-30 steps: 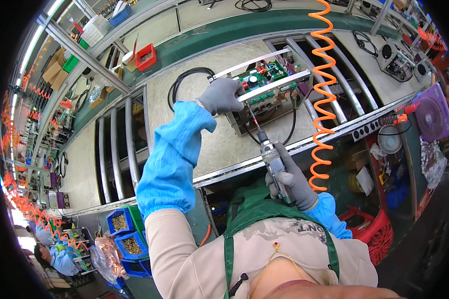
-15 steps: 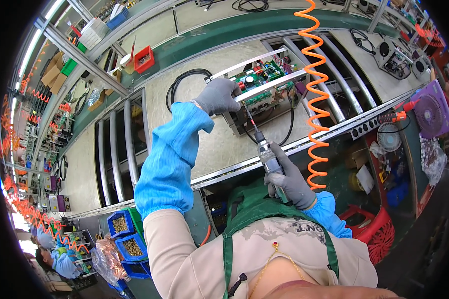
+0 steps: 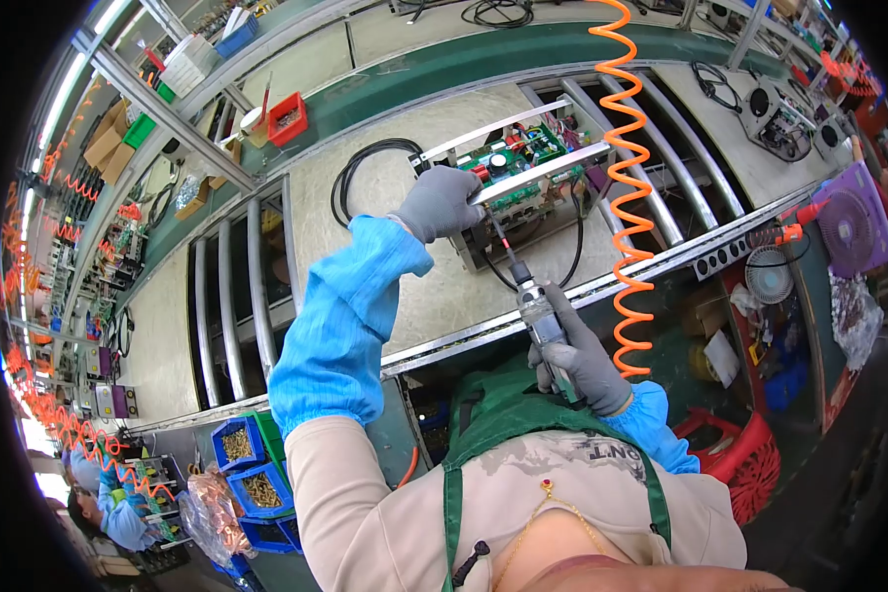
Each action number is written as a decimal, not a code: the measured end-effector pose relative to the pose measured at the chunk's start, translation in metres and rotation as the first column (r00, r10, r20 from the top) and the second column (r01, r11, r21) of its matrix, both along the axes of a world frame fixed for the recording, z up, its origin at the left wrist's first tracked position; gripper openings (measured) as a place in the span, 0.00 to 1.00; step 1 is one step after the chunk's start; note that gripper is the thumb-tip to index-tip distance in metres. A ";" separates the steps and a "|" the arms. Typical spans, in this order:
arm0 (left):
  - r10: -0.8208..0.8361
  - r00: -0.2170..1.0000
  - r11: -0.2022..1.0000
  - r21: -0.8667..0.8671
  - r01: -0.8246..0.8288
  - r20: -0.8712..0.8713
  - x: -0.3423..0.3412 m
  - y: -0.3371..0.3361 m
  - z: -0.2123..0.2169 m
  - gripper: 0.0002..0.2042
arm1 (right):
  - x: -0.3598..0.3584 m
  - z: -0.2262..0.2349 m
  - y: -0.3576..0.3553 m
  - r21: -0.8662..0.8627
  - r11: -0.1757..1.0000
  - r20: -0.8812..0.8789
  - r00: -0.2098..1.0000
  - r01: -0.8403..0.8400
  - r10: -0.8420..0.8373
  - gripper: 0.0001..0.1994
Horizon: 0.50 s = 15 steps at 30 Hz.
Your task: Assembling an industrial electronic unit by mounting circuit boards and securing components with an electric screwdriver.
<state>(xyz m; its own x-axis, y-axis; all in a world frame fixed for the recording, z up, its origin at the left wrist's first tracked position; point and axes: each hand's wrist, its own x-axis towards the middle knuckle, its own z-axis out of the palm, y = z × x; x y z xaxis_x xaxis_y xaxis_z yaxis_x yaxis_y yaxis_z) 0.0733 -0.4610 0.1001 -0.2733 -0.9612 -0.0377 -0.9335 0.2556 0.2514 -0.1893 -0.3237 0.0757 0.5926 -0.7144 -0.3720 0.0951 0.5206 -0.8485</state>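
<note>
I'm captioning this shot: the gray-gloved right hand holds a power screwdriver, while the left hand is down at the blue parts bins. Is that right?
You misplaced the left hand: the head view shows it at the left end of the nearer metal bar, on the open electronics unit. The gray-gloved right hand does hold a power screwdriver.

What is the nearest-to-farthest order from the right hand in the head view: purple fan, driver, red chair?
1. Driver: held in the right hand.
2. Red chair: to its lower right.
3. Purple fan: far right, higher up.
</note>
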 end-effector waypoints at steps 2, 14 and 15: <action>0.010 1.000 1.000 -0.010 -0.010 -0.015 -0.001 0.000 -0.001 0.16 | 0.001 0.000 0.000 0.029 1.000 -0.005 1.000 0.001 0.000 0.44; -0.003 1.000 0.999 -0.053 0.003 -0.004 -0.002 0.004 -0.004 0.14 | 0.002 -0.007 -0.002 -0.064 0.997 -0.068 0.997 -0.050 0.046 0.44; 0.007 1.000 0.999 -0.041 -0.006 0.004 -0.003 0.005 -0.004 0.14 | 0.002 -0.006 -0.001 -0.062 0.997 -0.068 0.997 -0.049 0.044 0.44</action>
<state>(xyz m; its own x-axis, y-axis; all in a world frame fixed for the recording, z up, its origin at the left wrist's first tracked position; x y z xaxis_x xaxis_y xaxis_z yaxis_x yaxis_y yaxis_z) 0.0702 -0.4561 0.0964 -0.2670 -0.9637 0.0007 -0.9361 0.2595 0.2373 -0.1877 -0.3250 0.0695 0.6011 -0.7100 -0.3669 0.0139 0.4683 -0.8835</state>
